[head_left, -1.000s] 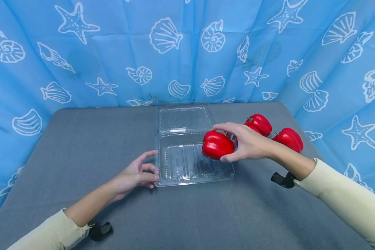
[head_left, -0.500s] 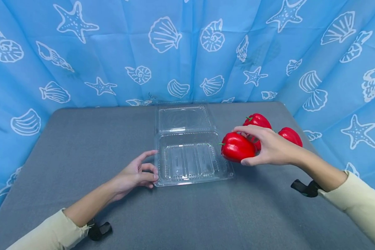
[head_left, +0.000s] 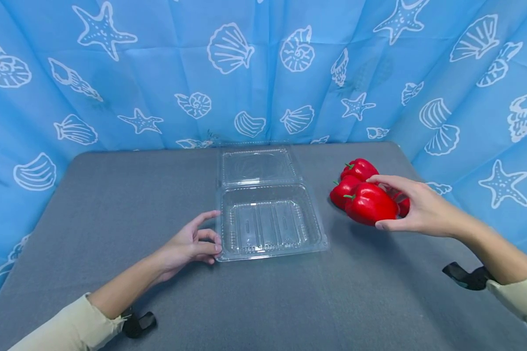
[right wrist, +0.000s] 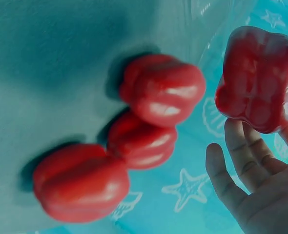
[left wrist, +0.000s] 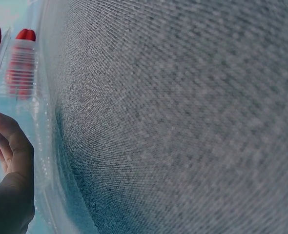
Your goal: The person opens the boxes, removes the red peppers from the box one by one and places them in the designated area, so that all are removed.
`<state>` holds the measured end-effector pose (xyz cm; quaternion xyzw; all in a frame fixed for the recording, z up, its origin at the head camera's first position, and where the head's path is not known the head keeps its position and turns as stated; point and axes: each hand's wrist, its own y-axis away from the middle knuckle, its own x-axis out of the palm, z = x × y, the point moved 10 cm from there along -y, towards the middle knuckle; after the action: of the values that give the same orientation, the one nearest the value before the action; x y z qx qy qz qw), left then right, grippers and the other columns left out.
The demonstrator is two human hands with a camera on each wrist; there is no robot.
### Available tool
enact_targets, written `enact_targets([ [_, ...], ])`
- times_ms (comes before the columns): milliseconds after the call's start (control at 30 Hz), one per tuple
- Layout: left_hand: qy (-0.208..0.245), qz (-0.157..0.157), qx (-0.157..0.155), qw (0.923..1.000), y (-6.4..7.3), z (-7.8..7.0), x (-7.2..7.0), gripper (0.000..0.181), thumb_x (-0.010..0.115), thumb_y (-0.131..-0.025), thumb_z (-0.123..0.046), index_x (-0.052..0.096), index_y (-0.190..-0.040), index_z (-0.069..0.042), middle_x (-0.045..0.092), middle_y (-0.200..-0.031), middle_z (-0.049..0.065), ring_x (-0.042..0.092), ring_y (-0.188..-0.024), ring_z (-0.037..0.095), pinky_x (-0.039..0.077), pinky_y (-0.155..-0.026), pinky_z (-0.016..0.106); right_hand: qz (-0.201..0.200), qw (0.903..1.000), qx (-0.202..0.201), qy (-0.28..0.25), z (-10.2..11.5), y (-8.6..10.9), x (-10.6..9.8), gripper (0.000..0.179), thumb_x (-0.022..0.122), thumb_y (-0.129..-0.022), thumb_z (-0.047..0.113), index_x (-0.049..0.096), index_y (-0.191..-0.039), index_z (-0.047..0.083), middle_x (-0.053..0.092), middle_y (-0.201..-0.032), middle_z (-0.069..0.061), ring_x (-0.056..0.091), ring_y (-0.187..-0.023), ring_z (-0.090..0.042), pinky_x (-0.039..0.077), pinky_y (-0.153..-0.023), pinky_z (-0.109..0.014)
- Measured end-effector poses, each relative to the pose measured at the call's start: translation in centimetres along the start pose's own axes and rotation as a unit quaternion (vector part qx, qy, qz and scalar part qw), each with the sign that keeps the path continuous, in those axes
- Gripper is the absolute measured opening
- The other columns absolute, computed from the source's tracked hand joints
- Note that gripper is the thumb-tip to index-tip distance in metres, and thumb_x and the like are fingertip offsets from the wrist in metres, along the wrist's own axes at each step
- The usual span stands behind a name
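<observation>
My right hand grips a red bell pepper between thumb and fingers, its green stem facing left. In the right wrist view this pepper is apart from three others. One red pepper lies at the back, another red pepper just in front of it. The third pepper is mostly hidden behind the held one and my hand. Left of the peppers, a clear plastic clamshell container lies unfolded. My left hand touches its left edge near the front corner with relaxed, slightly bent fingers.
Grey cloth covers the table. The container's lid lies flat toward the back edge. Behind the table and along its sides hangs a blue curtain with white shells and starfish.
My right hand has carried the red bell pepper rightward, from over the container to beside the other peppers. The left hand has kept its place at the container's edge.
</observation>
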<state>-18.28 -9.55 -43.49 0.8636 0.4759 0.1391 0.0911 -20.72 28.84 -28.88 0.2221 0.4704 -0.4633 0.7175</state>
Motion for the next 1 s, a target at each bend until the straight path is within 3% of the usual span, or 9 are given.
enact_targets([
  [100, 0.002, 0.001, 0.002, 1.0000, 0.0, -0.1, 0.0, 0.089, 0.070, -0.088, -0.004, 0.014, -0.157, -0.015, 0.062, -0.098, 0.006, 0.066, -0.086, 0.021, 0.057, -0.074, 0.036, -0.008, 0.9999, 0.005, 0.007, -0.8, 0.8, -0.6, 0.091, 0.093, -0.062, 0.020, 0.049, -0.142, 0.009, 0.061, -0.121, -0.012, 0.059, -0.097, -0.024, 0.056, -0.060, -0.027],
  [367, 0.002, 0.002, 0.006, 1.0000, 0.1, 0.0, 0.0, 0.088, 0.070, -0.089, -0.004, 0.014, -0.157, -0.014, 0.062, -0.098, 0.005, 0.065, -0.086, 0.019, 0.057, -0.074, 0.035, -0.016, 0.9997, 0.017, 0.010, -3.1, 2.0, -1.0, 0.086, 0.092, -0.064, 0.017, 0.051, -0.139, 0.007, 0.061, -0.119, -0.009, 0.054, -0.093, 0.003, 0.055, -0.063, -0.024],
  [533, 0.005, 0.001, 0.006, 1.0000, 0.1, 0.0, 0.0, 0.088, 0.070, -0.089, -0.004, 0.014, -0.157, -0.013, 0.062, -0.096, 0.005, 0.065, -0.085, 0.019, 0.057, -0.074, 0.035, -0.014, 0.9990, 0.043, 0.000, -5.3, 2.9, -0.6, 0.085, 0.091, -0.065, 0.015, 0.051, -0.139, 0.007, 0.061, -0.115, -0.005, 0.055, -0.091, 0.003, 0.055, -0.065, -0.023],
  [700, 0.007, 0.000, 0.008, 0.9999, 0.0, 0.0, 0.1, 0.088, 0.069, -0.089, -0.003, 0.015, -0.156, -0.012, 0.062, -0.096, 0.005, 0.066, -0.084, 0.019, 0.057, -0.073, 0.035, -0.012, 0.9973, 0.065, -0.033, -7.4, 3.9, 0.0, 0.083, 0.090, -0.067, 0.012, 0.050, -0.139, 0.008, 0.059, -0.110, 0.008, 0.058, -0.091, 0.001, 0.056, -0.064, -0.025],
  [767, 0.006, -0.001, 0.008, 0.9999, 0.0, 0.0, 0.1, 0.087, 0.070, -0.088, -0.003, 0.015, -0.156, -0.012, 0.062, -0.096, 0.005, 0.066, -0.084, 0.019, 0.057, -0.073, 0.035, -0.013, 0.9965, 0.073, -0.039, -8.2, 4.3, 0.3, 0.082, 0.089, -0.068, 0.011, 0.049, -0.140, 0.008, 0.059, -0.112, 0.007, 0.057, -0.092, 0.002, 0.056, -0.065, -0.026],
  [900, 0.001, -0.005, 0.007, 1.0000, 0.0, 0.0, 0.0, 0.087, 0.070, -0.088, -0.003, 0.016, -0.156, -0.012, 0.062, -0.096, 0.005, 0.066, -0.084, 0.019, 0.057, -0.073, 0.035, -0.009, 0.9948, 0.093, -0.039, -9.6, 5.1, 0.9, 0.080, 0.087, -0.071, 0.013, 0.048, -0.141, 0.007, 0.059, -0.120, -0.012, 0.053, -0.093, 0.007, 0.056, -0.065, -0.027],
  [1000, -0.001, -0.008, 0.006, 1.0000, 0.0, 0.0, 0.0, 0.087, 0.070, -0.088, -0.003, 0.017, -0.156, -0.013, 0.062, -0.096, 0.005, 0.065, -0.084, 0.019, 0.057, -0.073, 0.035, -0.003, 0.9931, 0.111, -0.039, -10.4, 5.5, 1.4, 0.080, 0.086, -0.073, 0.014, 0.046, -0.142, 0.006, 0.057, -0.122, -0.019, 0.053, -0.096, 0.002, 0.056, -0.066, -0.027],
])
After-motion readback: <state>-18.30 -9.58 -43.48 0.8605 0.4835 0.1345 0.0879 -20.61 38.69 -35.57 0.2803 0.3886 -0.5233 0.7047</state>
